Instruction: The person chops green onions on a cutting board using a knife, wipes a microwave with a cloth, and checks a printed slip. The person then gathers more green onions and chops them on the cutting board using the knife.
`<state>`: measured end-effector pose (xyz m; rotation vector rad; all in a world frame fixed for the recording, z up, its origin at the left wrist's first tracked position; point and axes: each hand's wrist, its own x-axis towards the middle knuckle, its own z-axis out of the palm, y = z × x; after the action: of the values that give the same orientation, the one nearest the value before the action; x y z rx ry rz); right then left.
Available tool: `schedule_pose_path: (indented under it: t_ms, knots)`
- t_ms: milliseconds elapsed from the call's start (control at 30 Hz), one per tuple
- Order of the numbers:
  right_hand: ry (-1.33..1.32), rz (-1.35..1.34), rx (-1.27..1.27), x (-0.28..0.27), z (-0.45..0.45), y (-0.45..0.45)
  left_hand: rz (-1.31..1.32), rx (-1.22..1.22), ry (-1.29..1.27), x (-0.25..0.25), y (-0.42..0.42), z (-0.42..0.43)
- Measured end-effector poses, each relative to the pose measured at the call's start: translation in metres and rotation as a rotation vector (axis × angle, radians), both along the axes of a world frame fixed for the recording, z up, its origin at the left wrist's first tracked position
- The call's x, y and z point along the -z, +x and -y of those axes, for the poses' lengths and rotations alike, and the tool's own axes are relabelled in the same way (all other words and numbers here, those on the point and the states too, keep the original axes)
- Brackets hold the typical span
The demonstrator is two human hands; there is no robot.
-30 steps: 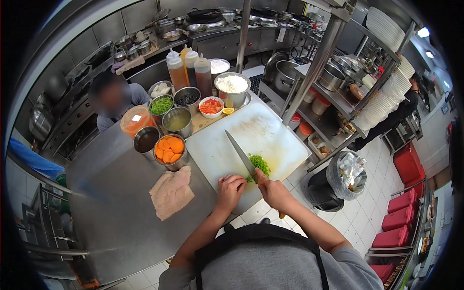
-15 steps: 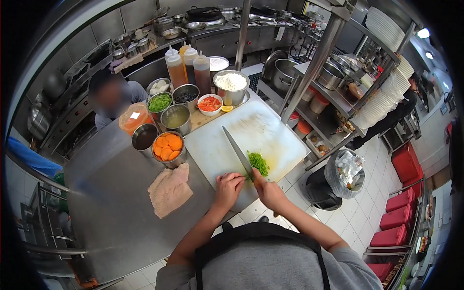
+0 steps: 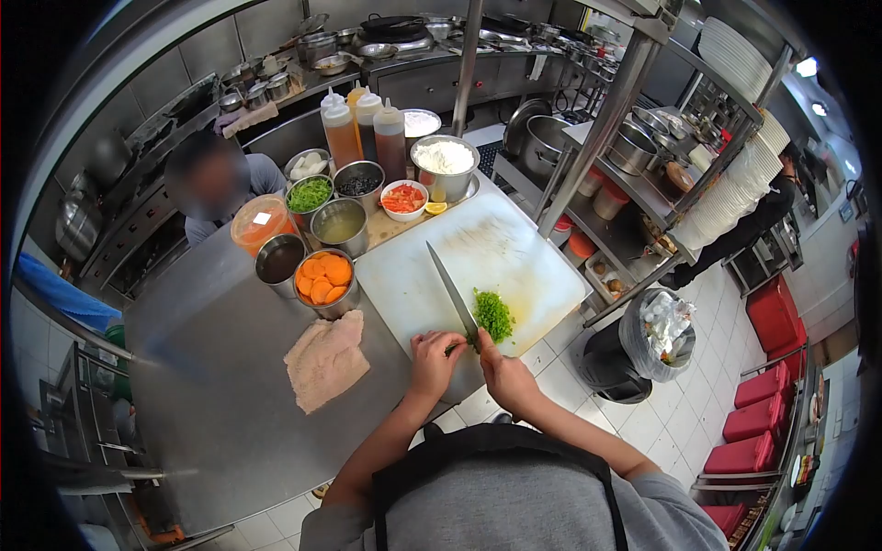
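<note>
A white cutting board (image 3: 501,234) lies on the metal table, with a heap of chopped green herbs (image 3: 494,315) near its front right part. My right hand (image 3: 503,375) is wrapped round the handle of a long knife (image 3: 447,283), whose blade points away from me over the board. Close to the blade's left side, my left hand (image 3: 435,363) has its fingers bent together at the board's front edge, pinching a small bit of green herbs (image 3: 454,349). A folded beige cloth (image 3: 327,363) lies left of the board.
Behind the board stand bowls of carrot slices (image 3: 323,278), flour (image 3: 445,157) and red pieces (image 3: 402,198), plus squeeze bottles (image 3: 389,142). A person (image 3: 216,188) is beyond the table at the left. A lined bin (image 3: 657,335) and a steel shelf post (image 3: 602,119) are at the right.
The knife and my right hand have shifted slightly down and left, nearer my left hand. The camera view has moved a little.
</note>
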<state>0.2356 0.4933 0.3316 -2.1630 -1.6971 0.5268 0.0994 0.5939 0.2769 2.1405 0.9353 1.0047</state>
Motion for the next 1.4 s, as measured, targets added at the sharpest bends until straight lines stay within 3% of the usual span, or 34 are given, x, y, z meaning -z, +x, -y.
schedule_pose_path:
  t_ms: [67, 167, 267, 333, 433, 567, 733, 833, 1000, 1100, 1300, 1400]
  knots:
    - [-0.006, 0.006, 0.009, 0.003, 0.000, 0.001, 0.016, 0.012, -0.002, 0.004, -0.001, 0.001]
    - [-0.134, -0.099, 0.017, -0.040, -0.002, -0.001, -0.070, -0.020, 0.037, -0.005, -0.002, 0.006]
    - [0.018, -0.036, 0.018, 0.003, 0.007, -0.007, -0.066, -0.075, 0.103, 0.001, -0.003, 0.014]
    - [0.043, -0.015, 0.009, -0.002, 0.003, -0.009, -0.064, -0.110, 0.099, 0.000, -0.001, 0.015]
    - [-0.183, -0.054, 0.025, -0.041, -0.002, -0.007, -0.038, -0.120, 0.062, 0.002, -0.004, 0.019]
    - [-0.035, -0.052, 0.018, -0.008, 0.002, -0.011, 0.023, -0.129, -0.007, 0.002, -0.003, 0.016]
    - [-0.123, -0.121, 0.035, -0.039, -0.002, -0.012, 0.030, -0.051, -0.001, 0.006, -0.009, 0.010]
    - [0.096, -0.060, -0.006, 0.003, 0.002, -0.015, 0.040, -0.030, 0.056, 0.011, -0.011, 0.011]
    - [-0.141, -0.149, 0.041, -0.039, -0.002, -0.018, 0.065, -0.032, 0.008, 0.008, -0.011, 0.009]
    - [0.024, -0.087, 0.011, -0.007, 0.000, -0.019, 0.083, -0.025, -0.044, 0.006, -0.012, 0.007]
    - [-0.075, -0.112, -0.005, -0.028, -0.004, -0.017, 0.138, -0.015, -0.159, -0.001, -0.012, 0.001]
    - [0.003, -0.060, 0.021, -0.006, -0.002, -0.027, 0.146, 0.000, -0.141, 0.003, -0.016, 0.000]
